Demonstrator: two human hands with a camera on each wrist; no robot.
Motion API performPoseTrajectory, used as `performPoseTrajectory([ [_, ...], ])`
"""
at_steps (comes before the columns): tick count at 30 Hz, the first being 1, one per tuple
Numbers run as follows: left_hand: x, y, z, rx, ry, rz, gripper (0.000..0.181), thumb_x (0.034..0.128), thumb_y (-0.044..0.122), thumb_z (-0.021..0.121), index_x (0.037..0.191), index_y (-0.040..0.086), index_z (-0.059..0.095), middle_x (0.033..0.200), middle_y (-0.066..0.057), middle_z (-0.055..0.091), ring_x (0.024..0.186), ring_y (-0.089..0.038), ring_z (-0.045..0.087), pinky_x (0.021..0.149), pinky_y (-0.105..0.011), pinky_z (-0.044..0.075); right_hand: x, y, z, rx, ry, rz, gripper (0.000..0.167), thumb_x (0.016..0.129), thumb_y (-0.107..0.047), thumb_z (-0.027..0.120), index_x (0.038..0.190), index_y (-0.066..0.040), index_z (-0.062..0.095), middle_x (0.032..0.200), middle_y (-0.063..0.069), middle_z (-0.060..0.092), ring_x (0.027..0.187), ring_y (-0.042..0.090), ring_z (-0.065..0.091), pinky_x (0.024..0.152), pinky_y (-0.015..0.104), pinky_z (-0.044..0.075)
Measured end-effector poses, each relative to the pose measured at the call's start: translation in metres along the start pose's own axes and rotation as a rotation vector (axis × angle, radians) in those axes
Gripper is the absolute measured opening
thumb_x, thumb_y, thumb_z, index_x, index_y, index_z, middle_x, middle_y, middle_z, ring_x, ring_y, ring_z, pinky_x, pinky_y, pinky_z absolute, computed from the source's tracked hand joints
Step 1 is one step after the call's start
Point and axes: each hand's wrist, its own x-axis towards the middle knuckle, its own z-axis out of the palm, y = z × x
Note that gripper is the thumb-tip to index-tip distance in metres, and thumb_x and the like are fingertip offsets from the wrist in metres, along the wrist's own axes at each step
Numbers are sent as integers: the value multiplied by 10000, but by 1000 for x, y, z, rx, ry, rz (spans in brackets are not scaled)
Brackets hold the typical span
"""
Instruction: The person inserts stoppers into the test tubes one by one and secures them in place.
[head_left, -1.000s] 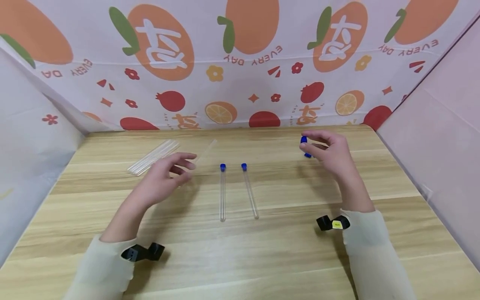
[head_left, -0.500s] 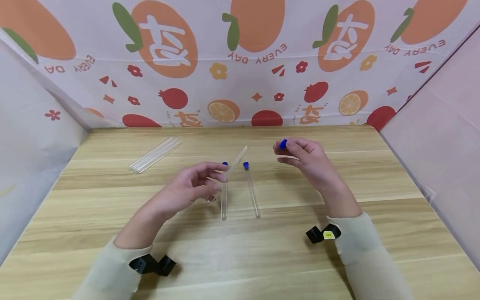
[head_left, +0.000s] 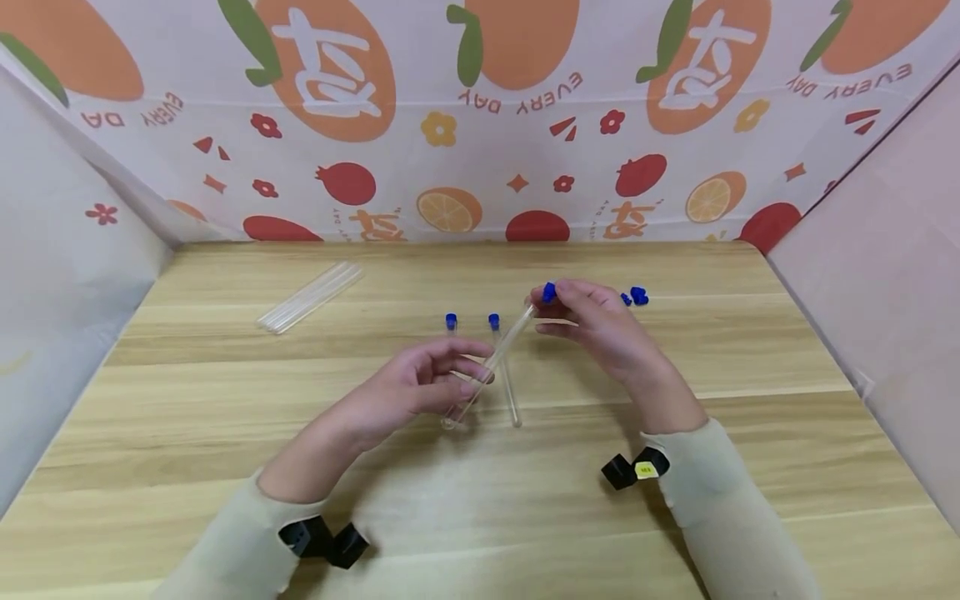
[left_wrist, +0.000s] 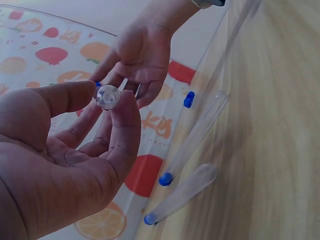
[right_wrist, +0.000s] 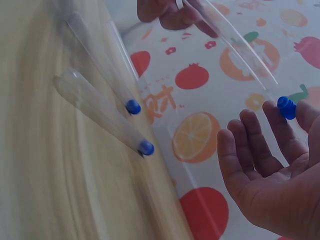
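My left hand [head_left: 420, 383] pinches a clear test tube [head_left: 512, 335] between thumb and fingers, held tilted above the table with its upper end toward the right hand. In the left wrist view the tube's rounded end [left_wrist: 108, 97] faces the camera. My right hand [head_left: 603, 325] pinches a small blue cap [head_left: 550, 292] between thumb and index finger. In the right wrist view the blue cap [right_wrist: 286, 107] is close to the tube's end but apart from it. Two capped test tubes lie below: one [head_left: 511, 392] in plain sight, the other, with its blue cap [head_left: 451, 321], partly behind the left hand.
Several uncapped clear tubes [head_left: 311, 297] lie together at the back left of the wooden table [head_left: 225, 392]. Loose blue caps [head_left: 638, 296] sit behind the right hand. A fruit-patterned cloth [head_left: 480, 200] stands along the table's back edge.
My left hand has carried the tube rightward over the capped tubes. My right hand has taken a blue cap leftward from the loose caps. The tube's end and the cap are now close together.
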Motion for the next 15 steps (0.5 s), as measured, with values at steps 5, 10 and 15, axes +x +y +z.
performPoseTrajectory([
  [5,2,-3,2,-17,2,-15,437,999,90,586,1424,118,489,1355,-243,549,1097,-414,605,844,-467,597,0,2,9,40,-5,40,439,1028,-402,529,1187,-21,678,1187,121,669,1161,315,580,945,356,570],
  [10,1,-5,3,-15,6,-20,435,994,98,595,1416,118,494,1319,-173,591,1099,-423,600,866,-499,587,1,7,15,49,1,65,414,1030,-417,515,1143,-66,702,1164,99,680,1116,240,617,934,350,573],
  [15,1,-8,4,-28,2,-24,441,992,91,596,1419,101,486,1328,-202,577,1093,-398,611,878,-496,585,-1,10,20,52,12,70,473,1024,-436,517,1172,-17,680,1162,105,678,1100,231,624,934,355,572],
])
